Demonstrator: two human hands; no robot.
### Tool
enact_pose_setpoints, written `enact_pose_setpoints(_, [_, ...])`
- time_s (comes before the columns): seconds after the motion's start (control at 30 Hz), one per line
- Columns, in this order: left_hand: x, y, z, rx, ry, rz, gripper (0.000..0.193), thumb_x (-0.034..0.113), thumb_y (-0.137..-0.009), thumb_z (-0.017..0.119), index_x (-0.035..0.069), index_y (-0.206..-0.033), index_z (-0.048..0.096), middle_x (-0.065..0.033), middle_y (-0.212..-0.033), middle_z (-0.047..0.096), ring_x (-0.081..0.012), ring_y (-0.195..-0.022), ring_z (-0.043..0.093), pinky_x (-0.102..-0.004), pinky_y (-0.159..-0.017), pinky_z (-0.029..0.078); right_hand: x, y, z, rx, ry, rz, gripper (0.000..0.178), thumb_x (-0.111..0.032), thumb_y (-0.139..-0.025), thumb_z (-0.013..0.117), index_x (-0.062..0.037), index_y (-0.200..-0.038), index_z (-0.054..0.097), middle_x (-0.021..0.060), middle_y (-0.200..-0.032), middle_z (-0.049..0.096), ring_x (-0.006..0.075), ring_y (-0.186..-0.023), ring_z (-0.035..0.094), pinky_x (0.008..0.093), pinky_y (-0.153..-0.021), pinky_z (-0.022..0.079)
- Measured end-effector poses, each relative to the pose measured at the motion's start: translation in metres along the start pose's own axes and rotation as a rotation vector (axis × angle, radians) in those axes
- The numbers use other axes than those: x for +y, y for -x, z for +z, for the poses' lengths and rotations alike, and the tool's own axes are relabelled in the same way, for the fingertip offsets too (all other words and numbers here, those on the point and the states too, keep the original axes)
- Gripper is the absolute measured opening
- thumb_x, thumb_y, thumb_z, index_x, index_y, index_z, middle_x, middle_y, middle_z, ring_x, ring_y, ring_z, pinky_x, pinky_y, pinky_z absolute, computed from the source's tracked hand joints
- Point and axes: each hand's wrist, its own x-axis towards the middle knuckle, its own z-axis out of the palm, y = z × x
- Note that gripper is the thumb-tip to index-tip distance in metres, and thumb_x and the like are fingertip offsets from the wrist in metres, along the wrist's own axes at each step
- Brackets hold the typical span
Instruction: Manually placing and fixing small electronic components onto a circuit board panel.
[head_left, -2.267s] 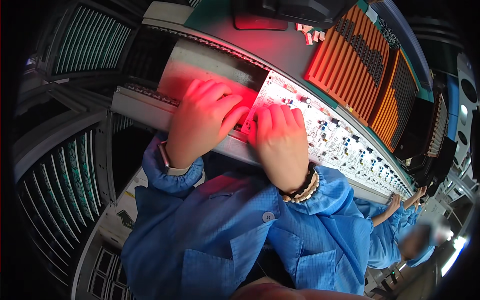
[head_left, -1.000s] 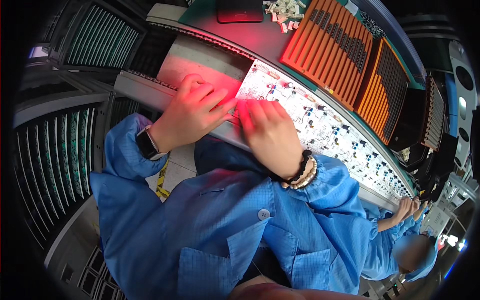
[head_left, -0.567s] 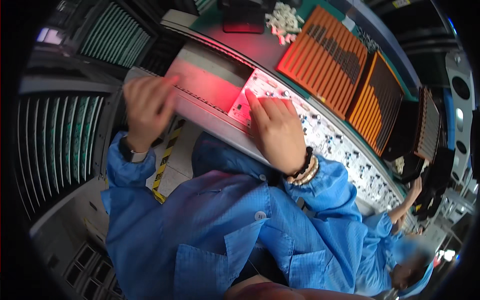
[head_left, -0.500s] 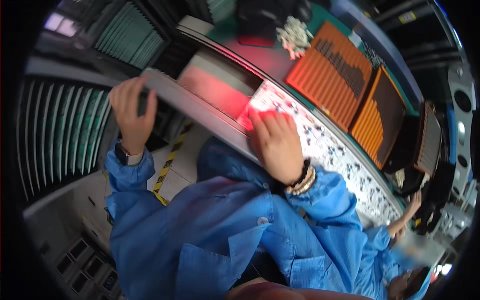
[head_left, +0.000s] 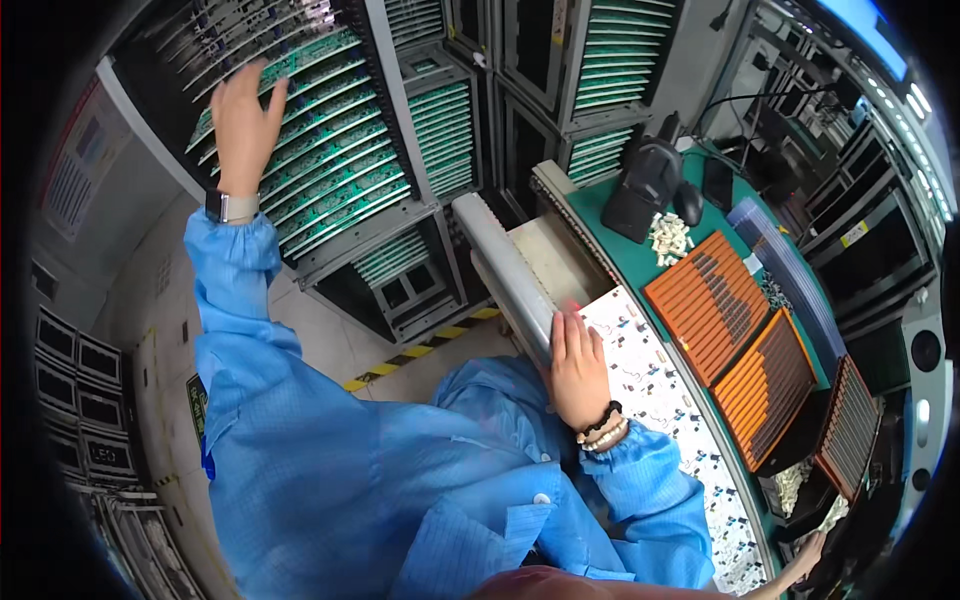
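Note:
My left hand is raised at a tall rack of green circuit boards, thumb apart from the fingers. It appears to hold nothing, and I cannot tell whether it touches a board. My right hand lies with fingers stretched out over the grey side rail of a conveyor line. Just beyond its fingertips begins a long white surface, apparently panels, dotted with small dark components. A small red glow shows beside those fingertips.
Orange slotted trays with dark parts stand on the green bench to the right. Behind them are a pile of small white parts and a black device. More board racks stand ahead. Another person's hand shows at lower right.
My left hand has left the end of the grey rail and moved up to the board rack. The view has turned left. My right hand stays at the rail, and the red light has shrunk.

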Motion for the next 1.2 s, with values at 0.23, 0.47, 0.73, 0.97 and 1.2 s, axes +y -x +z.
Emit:
enact_pose_setpoints(0.23, [-0.040,0.009,0.025,-0.147,0.023,0.041,0.025,0.016,-0.094,0.059,0.002,-0.113,0.067,-0.0184,-0.105,0.070,-0.0359,-0.096,0.066,-0.0424,-0.085,0.051,-0.003,-0.002,0.022,0.050,0.189,-0.012,0.069,-0.018,-0.085,0.058,0.0061,-0.146,0.036,0.0224,-0.141,0.049,0.0355,-0.135,0.045,0.0515,-0.111,0.035])
enact_pose_setpoints(0.47, [0.006,0.025,-0.054,-0.004,0.035,0.213,0.023,0.001,-0.091,0.057,-0.001,-0.112,0.064,-0.0185,-0.098,0.065,-0.0362,-0.097,0.061,-0.0446,-0.086,0.049,-0.010,-0.001,0.019,0.113,0.245,0.010,0.059,-0.018,-0.088,0.051,0.0032,-0.142,0.044,0.0171,-0.138,0.053,0.0324,-0.133,0.047,0.0496,-0.110,0.036])
enact_pose_setpoints(0.73, [0.142,0.074,-0.144,-0.644,0.900,-0.030,0.011,0.006,-0.091,0.060,-0.003,-0.091,0.066,-0.0214,-0.086,0.064,-0.0387,-0.080,0.062,-0.0411,-0.071,0.048,-0.012,0.000,-0.024,0.241,-0.866,0.042,0.076,-0.028,-0.092,0.068,0.0035,-0.149,0.028,0.0239,-0.136,0.052,0.0354,-0.127,0.052,0.0436,-0.106,0.041])
enact_pose_setpoints(0.97, [0.173,0.075,-0.081,-1.153,1.206,0.158,0.019,0.012,-0.091,0.062,-0.005,-0.092,0.069,-0.0185,-0.077,0.067,-0.0267,-0.067,0.065,-0.0353,-0.061,0.048,-0.013,-0.002,-0.010,-0.186,-1.320,-0.046,0.033,-0.013,-0.101,0.055,0.0024,-0.130,0.051,0.0186,-0.110,0.068,0.0229,-0.095,0.071,0.0333,-0.082,0.057])
enact_pose_setpoints(1.2, [0.180,0.117,-0.013,-0.837,1.280,-0.065,0.029,0.006,-0.092,0.062,-0.002,-0.120,0.062,-0.0116,-0.105,0.070,-0.0174,-0.090,0.064,-0.0306,-0.077,0.052,0.002,-0.015,-0.006,-0.116,-1.901,0.289,0.042,-0.010,-0.104,0.048,0.0053,-0.142,0.037,0.0217,-0.120,0.064,0.0275,-0.099,0.071,0.0333,-0.086,0.060])
